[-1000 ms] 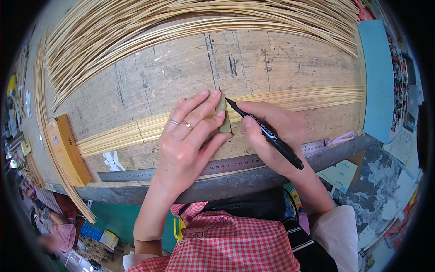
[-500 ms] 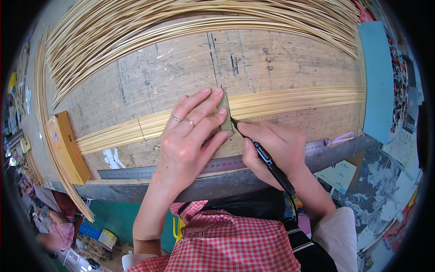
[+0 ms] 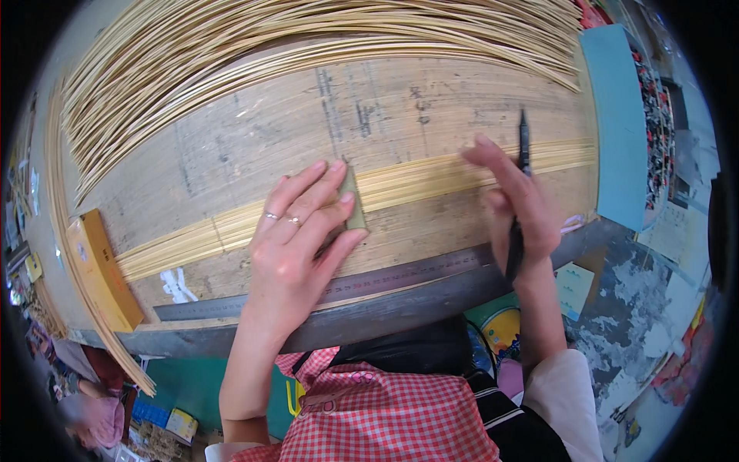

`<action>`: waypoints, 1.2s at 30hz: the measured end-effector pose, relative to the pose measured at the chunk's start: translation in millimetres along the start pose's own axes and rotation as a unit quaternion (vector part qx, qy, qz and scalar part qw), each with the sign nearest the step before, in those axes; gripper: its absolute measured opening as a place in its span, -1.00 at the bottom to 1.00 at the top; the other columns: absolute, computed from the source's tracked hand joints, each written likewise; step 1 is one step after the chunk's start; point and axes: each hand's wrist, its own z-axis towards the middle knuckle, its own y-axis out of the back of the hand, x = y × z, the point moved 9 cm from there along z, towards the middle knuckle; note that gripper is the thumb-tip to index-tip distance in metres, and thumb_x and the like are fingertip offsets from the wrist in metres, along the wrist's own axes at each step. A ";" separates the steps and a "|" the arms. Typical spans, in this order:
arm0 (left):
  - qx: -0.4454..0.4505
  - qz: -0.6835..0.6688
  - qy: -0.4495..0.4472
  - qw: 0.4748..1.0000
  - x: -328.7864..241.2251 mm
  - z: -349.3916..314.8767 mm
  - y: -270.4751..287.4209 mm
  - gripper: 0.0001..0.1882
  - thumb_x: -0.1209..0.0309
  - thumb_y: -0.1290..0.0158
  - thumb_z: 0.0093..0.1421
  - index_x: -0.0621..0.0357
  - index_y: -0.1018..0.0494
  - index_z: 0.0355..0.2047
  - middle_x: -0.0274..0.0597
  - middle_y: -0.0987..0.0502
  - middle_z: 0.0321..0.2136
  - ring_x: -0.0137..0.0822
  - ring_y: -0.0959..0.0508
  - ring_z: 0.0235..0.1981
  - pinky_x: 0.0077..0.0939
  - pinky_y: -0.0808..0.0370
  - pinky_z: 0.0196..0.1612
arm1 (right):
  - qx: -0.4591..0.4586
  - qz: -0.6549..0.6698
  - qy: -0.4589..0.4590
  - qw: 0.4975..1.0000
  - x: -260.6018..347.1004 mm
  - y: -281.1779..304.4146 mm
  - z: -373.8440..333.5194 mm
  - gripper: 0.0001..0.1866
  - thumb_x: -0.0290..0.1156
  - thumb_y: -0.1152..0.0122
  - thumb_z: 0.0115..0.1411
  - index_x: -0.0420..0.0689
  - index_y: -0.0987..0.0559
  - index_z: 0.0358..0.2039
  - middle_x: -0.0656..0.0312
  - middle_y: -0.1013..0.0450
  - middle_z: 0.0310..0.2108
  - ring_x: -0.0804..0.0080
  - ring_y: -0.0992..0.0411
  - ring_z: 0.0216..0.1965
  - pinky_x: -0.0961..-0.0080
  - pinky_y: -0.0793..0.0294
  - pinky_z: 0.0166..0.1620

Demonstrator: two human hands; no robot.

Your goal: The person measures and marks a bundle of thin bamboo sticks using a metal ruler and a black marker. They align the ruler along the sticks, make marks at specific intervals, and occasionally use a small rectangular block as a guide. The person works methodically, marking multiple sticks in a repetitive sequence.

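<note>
A flat row of thin pale wooden sticks (image 3: pixel 431 176) runs across the worktop, with a dark line marked across it near the left end. Over the row lies a short green strip (image 3: pixel 353 202). My left hand (image 3: pixel 296 242), wearing two rings, holds this strip down, fingers stretched and thumb by its lower end. My right hand (image 3: pixel 527 212) is above the right part of the row, smeared by motion. It grips a black marker (image 3: pixel 524 142), whose tip points away from me; its thumb and forefinger reach left.
A large heap of long sticks (image 3: pixel 308 35) covers the far side. A yellow box (image 3: pixel 104 269) stands at the row's left end, a blue-green box (image 3: pixel 620 127) at its right. A steel ruler (image 3: pixel 385 283) lies along the near edge, beside white scraps (image 3: pixel 178 286).
My right hand has lifted away from the strip and swung right with the marker, which now points up the picture. My left hand stays on the strip. The whole view has shifted slightly.
</note>
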 end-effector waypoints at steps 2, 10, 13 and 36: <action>0.000 0.000 0.006 1.000 1.1 -1.0 -0.5 -0.59 0.48 -0.44 -0.07 0.25 -0.63 -0.17 -0.02 -0.62 0.09 0.04 -0.52 0.21 -0.10 -0.45 0.24 | 0.000 -0.123 0.049 0.991 -14.6 19.7 -5.3 -0.62 -0.74 -0.21 0.19 -0.22 -0.65 0.02 -0.08 -0.61 -0.03 0.19 -0.62 -0.02 0.43 -0.59 0.02; 0.013 0.005 0.013 1.000 0.5 -0.8 -2.3 -0.58 0.51 -0.44 -0.06 0.21 -0.62 -0.14 -0.02 -0.61 0.10 0.05 -0.51 0.23 -0.12 -0.45 0.26 | 0.097 -0.276 0.085 0.953 -53.4 35.1 -25.7 -0.59 -0.55 -0.18 0.14 -0.17 -0.64 0.04 -0.04 -0.51 0.16 -0.03 -0.41 0.27 0.12 -0.50 0.23; 0.010 0.006 0.015 1.000 1.0 -2.0 -2.7 -0.59 0.46 -0.44 -0.06 0.21 -0.62 -0.15 -0.03 -0.60 0.10 0.03 -0.52 0.22 -0.04 -0.39 0.28 | 0.110 -0.288 0.095 0.946 -52.7 33.0 -27.3 -0.58 -0.53 -0.16 0.16 -0.16 -0.62 0.06 -0.01 -0.48 0.19 -0.02 -0.39 0.30 0.08 -0.48 0.26; 0.034 0.029 -0.139 0.989 -88.5 75.6 -87.5 -0.65 0.41 -0.37 0.03 0.24 -0.60 -0.16 -0.07 -0.57 0.07 -0.03 -0.56 0.11 -0.09 -0.50 0.18 | 0.104 -0.255 0.137 0.951 -59.9 32.8 -37.1 -0.52 -0.54 -0.13 0.17 -0.25 -0.55 0.14 -0.15 -0.40 0.23 -0.09 -0.27 0.37 0.03 -0.49 0.25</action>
